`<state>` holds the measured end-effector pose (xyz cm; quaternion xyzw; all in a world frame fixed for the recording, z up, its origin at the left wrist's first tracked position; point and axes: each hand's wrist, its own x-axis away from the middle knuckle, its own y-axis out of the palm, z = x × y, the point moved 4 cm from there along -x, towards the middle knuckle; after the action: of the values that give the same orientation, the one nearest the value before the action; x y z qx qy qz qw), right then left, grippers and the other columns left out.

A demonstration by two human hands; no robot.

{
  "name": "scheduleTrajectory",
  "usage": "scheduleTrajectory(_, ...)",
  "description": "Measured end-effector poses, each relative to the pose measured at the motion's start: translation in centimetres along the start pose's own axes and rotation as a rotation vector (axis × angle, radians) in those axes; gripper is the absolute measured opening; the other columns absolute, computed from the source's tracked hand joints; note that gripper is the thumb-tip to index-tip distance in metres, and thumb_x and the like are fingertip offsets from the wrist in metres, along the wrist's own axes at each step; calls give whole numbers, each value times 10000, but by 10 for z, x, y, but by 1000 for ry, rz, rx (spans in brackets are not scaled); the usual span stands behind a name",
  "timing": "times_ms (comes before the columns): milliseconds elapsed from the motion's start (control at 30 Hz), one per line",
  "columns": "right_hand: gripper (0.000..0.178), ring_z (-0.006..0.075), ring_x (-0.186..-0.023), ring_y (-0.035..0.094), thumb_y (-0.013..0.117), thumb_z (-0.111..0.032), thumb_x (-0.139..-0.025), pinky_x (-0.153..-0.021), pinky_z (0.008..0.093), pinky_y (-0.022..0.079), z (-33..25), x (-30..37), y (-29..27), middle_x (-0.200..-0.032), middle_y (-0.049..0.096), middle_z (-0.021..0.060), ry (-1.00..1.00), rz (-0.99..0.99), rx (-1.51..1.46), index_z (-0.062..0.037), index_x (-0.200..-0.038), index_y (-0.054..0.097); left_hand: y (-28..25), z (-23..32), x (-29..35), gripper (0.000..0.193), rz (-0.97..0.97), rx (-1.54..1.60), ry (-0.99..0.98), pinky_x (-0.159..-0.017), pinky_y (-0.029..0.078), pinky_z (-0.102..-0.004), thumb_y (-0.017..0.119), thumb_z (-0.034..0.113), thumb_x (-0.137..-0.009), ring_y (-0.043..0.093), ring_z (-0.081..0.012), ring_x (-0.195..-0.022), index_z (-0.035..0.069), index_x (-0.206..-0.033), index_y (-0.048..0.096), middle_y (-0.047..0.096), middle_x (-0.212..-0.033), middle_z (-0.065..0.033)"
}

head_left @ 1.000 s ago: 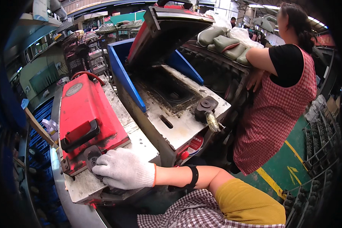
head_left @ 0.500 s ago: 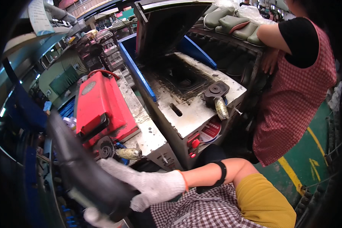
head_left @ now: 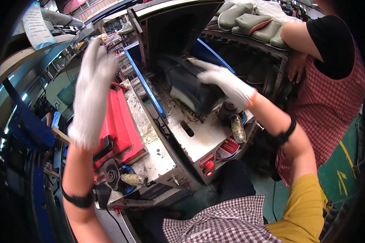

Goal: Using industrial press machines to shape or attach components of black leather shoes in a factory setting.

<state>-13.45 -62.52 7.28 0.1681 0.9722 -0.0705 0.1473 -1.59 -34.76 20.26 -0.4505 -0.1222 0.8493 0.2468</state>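
A black rubber boot (head_left: 181, 79), somewhat blurred, lies over the dark opening of the white-topped machine (head_left: 198, 137), under its raised dark lid (head_left: 174, 32). A pale area shows along the boot's lower side. My right hand (head_left: 227, 83), in a white knit glove, grips the boot at its far right side, one finger stretched along it; part of the fingers' hold is hidden. My left hand (head_left: 91, 93), gloved likewise, is raised above the red cover (head_left: 119, 125) of the neighbouring machine. Its fingers point up, stretched out and slightly blurred, with nothing in them.
Taped handles stand at the front of both machines, one on the right (head_left: 237, 129) and one on the left (head_left: 134, 179). A red knob (head_left: 209, 165) sits on the front panel. Green boots (head_left: 247, 24) lie on a rack beyond. A person in a red checked apron (head_left: 324, 101) stands close at right.
The black boot has gone from the lower left into the machine's opening. My right hand has swung right with it. My left hand has risen from the lower edge to above the red cover.
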Motion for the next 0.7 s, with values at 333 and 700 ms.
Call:
scheduleTrajectory(333, 981, 497, -1473, 445, 729, -648, -848, -1221, 478, 391, 96, -105, -21, -1633, 361, 336, 136, -325, 1254, -213, -1660, 393, 56, 0, -188, 458, 82, -721, 488, -1246, 349, -486, 563, 334, -1039, 425, -448, -1494, 38, -1384, 620, 555, -1486, -277)
scheduleTrajectory(700, 884, 462, -1440, 479, 680, -640, -923, -1222, 461, 374, 65, -81, -29, -1588, 457, 298, 62, -437, 1220, -71, -1575, 500, 86, -32, -284, 605, -329, -446, 264, -1052, 453, -395, 513, 537, -1070, 623, -282, -1216, 75, -1456, 578, 662, -1359, -151)
